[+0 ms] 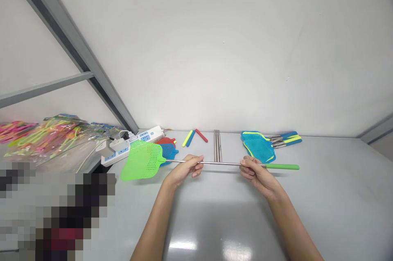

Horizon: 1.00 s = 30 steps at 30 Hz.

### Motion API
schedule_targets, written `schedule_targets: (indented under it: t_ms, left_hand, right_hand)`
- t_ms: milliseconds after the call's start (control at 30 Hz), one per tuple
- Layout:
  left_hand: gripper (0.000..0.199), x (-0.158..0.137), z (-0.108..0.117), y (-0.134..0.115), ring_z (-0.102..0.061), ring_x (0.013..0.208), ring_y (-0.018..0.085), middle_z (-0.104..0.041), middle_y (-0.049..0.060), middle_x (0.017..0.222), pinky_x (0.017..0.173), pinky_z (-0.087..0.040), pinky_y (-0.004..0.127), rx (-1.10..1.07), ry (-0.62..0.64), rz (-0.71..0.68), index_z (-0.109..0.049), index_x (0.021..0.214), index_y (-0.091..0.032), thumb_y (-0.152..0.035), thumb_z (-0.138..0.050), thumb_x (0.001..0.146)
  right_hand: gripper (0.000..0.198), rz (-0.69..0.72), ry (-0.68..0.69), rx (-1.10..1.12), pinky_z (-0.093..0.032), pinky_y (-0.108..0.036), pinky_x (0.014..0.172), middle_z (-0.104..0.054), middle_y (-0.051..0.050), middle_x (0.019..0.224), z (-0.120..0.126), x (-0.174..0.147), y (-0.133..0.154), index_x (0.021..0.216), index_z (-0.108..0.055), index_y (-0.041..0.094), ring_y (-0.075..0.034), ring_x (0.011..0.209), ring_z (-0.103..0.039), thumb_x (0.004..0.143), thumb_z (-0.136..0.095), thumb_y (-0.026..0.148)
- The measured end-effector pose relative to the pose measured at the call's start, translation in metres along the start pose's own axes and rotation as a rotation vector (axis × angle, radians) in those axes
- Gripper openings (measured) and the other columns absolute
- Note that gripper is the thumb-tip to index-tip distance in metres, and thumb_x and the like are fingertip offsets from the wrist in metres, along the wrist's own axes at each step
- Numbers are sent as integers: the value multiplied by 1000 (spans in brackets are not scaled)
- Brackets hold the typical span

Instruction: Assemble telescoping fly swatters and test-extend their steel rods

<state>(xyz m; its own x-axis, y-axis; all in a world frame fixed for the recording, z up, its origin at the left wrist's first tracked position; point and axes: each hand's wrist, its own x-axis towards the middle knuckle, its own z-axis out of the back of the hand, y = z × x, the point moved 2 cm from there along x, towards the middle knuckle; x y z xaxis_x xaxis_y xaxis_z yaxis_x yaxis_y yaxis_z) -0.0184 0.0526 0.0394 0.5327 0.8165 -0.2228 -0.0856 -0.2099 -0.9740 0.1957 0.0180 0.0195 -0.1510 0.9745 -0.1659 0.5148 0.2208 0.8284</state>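
Observation:
A green fly swatter with a thin metal rod and a green grip is held level above the grey table, its mesh head to the left. My left hand is closed around the rod on the side toward the head. Near the green grip, my right hand pinches the same rod. Behind the rod lie several bare metal rods side by side. Loose handle grips lie farther left: a yellow one, a blue one and a red one.
Stacked swatters with blue and yellow heads lie at the back right. Red and blue loose heads sit beside a white power strip with plugs and cables. Bagged colourful items are at far left. A white wall bounds the table.

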Motion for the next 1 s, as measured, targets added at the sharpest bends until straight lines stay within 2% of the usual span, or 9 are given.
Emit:
schedule_targets:
  t_ms: [800,1000]
  left_hand:
    - [38,-5,11,-3,-24,36,4,-27,-7,39,41,-17,22,-89,8,-32,-31,47,-17,-35,-45,76]
    - [37,0,8,8,-25,35,5,-27,-7,36,41,-19,22,-145,-8,-33,-31,47,-17,-36,-43,77]
  right_hand:
    - [37,25,-28,-10,-13,-21,38,-23,8,47,12,-7,20,47,-32,17,-4,42,-17,63,-65,19]
    - [37,20,-48,9,-13,-21,37,-25,8,46,17,-4,12,48,-32,17,-4,42,-17,63,-66,20]
